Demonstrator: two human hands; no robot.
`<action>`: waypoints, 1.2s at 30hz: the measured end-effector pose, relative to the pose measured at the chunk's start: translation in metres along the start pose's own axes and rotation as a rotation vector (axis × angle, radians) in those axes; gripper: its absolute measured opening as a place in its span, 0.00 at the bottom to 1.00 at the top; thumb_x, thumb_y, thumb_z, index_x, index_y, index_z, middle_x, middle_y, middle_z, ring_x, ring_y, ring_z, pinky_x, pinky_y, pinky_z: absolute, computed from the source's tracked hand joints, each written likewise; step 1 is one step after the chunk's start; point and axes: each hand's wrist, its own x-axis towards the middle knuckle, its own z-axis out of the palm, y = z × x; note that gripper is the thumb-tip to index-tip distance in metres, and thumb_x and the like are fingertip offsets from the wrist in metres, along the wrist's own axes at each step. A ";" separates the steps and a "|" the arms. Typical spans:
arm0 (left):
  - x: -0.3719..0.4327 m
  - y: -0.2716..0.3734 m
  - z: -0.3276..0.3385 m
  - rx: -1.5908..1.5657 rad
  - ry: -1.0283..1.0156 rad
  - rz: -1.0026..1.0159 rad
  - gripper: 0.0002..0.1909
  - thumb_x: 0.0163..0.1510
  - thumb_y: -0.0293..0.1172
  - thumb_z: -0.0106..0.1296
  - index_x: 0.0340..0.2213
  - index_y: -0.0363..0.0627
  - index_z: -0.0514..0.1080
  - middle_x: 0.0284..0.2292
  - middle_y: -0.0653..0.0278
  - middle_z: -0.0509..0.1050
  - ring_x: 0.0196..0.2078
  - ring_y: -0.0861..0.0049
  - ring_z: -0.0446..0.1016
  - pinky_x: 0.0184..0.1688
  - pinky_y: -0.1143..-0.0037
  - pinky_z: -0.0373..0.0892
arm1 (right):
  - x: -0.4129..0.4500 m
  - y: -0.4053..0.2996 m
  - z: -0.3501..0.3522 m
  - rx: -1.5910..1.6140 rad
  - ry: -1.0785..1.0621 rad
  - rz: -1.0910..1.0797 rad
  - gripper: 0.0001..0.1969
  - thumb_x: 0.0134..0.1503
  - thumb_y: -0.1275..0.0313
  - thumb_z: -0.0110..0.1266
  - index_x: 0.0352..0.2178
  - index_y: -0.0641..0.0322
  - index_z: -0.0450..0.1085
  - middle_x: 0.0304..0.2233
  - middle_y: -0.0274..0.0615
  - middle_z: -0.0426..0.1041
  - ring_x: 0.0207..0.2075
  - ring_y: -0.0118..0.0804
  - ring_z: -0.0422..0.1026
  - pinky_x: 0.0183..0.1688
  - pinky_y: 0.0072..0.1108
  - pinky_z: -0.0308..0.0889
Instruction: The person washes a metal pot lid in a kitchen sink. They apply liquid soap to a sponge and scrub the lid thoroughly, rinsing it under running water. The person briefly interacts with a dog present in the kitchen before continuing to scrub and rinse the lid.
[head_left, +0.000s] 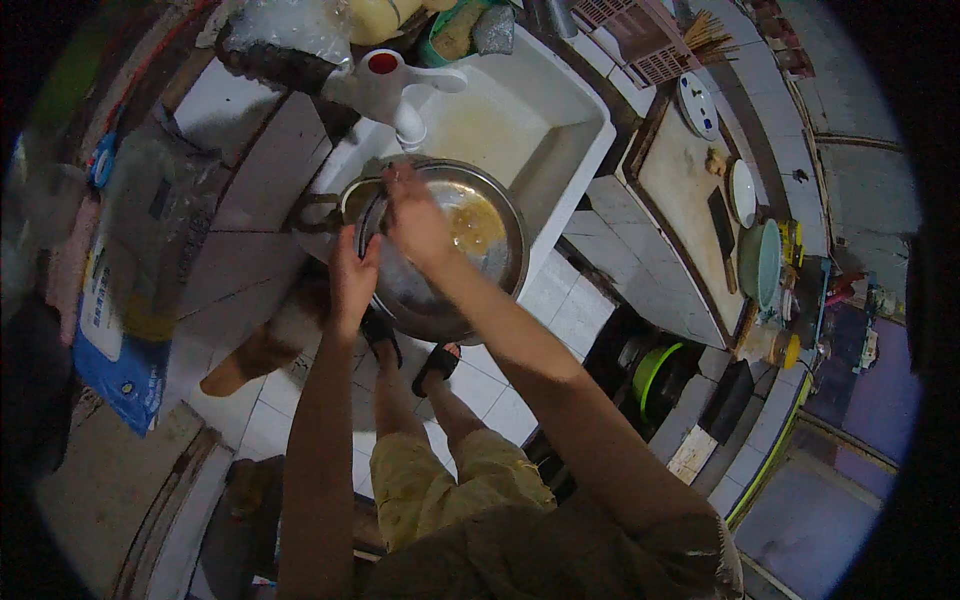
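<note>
A round metal basin (514, 217) with a little yellowish, bubbly liquid in it rests over the near end of a white sink (559, 161). My left hand (352, 277) is at the left rim of a smaller metal vessel with a handle, tilted at the basin's left side; its fingertips touch or grip the rim. My right hand (412, 214) reaches over that vessel, blurred, and hides part of it; whether it holds anything cannot be told. A white tap (401, 97) with a red mark stands just beyond the hands.
A cutting board (675, 180) at right bears a cleaver (721, 225), a piece of ginger-like root and small dishes. A green bowl (760, 262) stands beside it. A blue wipes packet (120, 360) lies at left. A brown animal, partly hidden, is on the floor.
</note>
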 end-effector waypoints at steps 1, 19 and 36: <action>0.002 -0.003 0.004 -0.048 -0.008 -0.024 0.17 0.56 0.30 0.53 0.44 0.32 0.66 0.36 0.45 0.73 0.40 0.56 0.74 0.43 0.67 0.68 | -0.013 -0.011 0.005 0.000 0.014 0.004 0.28 0.46 0.81 0.50 0.53 0.68 0.63 0.52 0.62 0.64 0.55 0.57 0.62 0.56 0.35 0.62; 0.000 -0.031 -0.003 0.071 -0.084 -0.024 0.28 0.58 0.37 0.51 0.53 0.29 0.58 0.47 0.40 0.69 0.51 0.52 0.68 0.50 0.68 0.65 | -0.017 0.039 -0.018 -0.073 0.127 0.201 0.24 0.43 0.86 0.48 0.45 0.62 0.71 0.42 0.52 0.73 0.43 0.55 0.70 0.46 0.35 0.67; 0.006 -0.009 -0.010 -0.170 -0.266 -0.128 0.24 0.60 0.32 0.48 0.52 0.30 0.59 0.47 0.42 0.70 0.51 0.56 0.69 0.53 0.69 0.62 | -0.058 -0.006 -0.005 0.300 -0.054 -0.013 0.28 0.42 0.90 0.47 0.49 0.65 0.68 0.50 0.57 0.69 0.54 0.55 0.65 0.57 0.34 0.61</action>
